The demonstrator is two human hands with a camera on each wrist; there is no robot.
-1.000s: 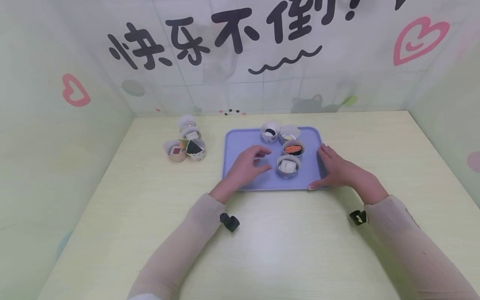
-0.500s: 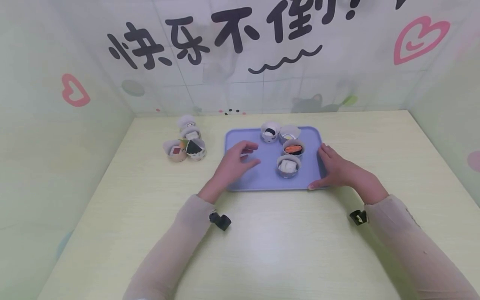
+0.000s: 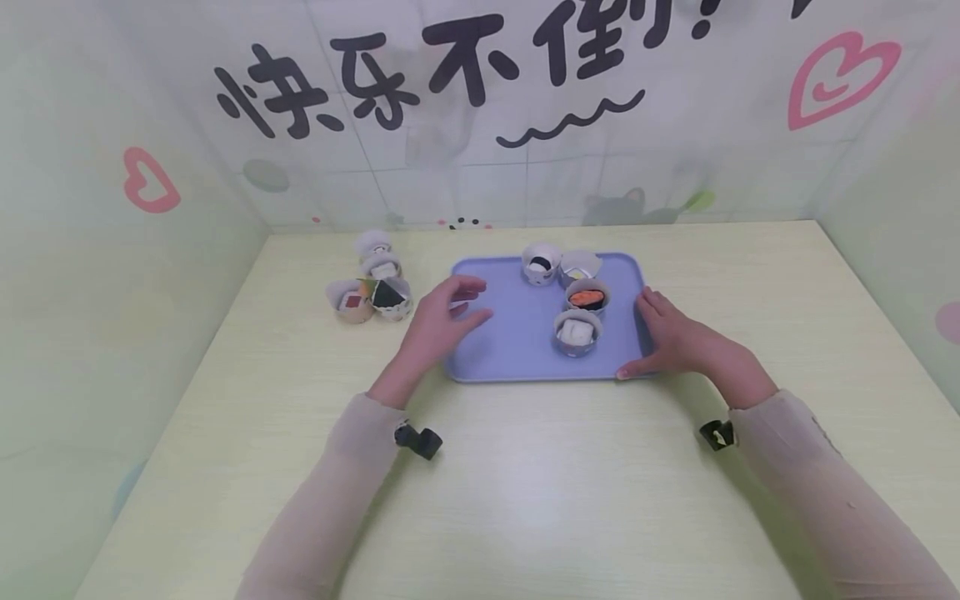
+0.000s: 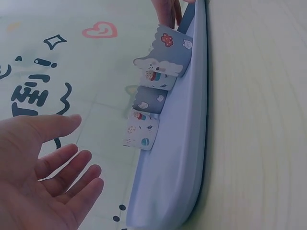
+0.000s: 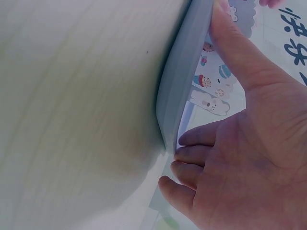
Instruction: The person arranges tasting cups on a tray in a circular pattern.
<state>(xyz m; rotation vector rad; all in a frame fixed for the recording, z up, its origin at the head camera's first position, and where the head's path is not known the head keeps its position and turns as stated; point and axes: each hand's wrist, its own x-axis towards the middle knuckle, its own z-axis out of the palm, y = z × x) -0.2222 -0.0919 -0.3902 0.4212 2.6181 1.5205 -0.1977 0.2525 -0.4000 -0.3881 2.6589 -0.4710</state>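
Over the left edge of the blue tray (image 3: 510, 333) hovers my left hand (image 3: 435, 321), thumb apart from loosely bent fingers, holding nothing. My right hand (image 3: 671, 337) rests against the tray's right end; in the right wrist view its thumb (image 5: 230, 43) lies on the rim and its fingertips touch the side. Several paper cups with toy sushi stand on the tray: one with a white block (image 3: 576, 333), one with an orange-topped piece (image 3: 586, 298), one with a white-and-yellow piece (image 3: 577, 273) and one with a black-and-white piece (image 3: 540, 264).
Left of the tray, several more paper cups stand close together on the table (image 3: 525, 500), including one with a black triangle (image 3: 390, 296) and one with a dark red piece (image 3: 352, 302). A printed wall (image 3: 480, 192) borders the table at the back.
My left hand has moved left, from beside the cups on the tray to the tray's left edge. The right hand, the tray and the cups have stayed in place.
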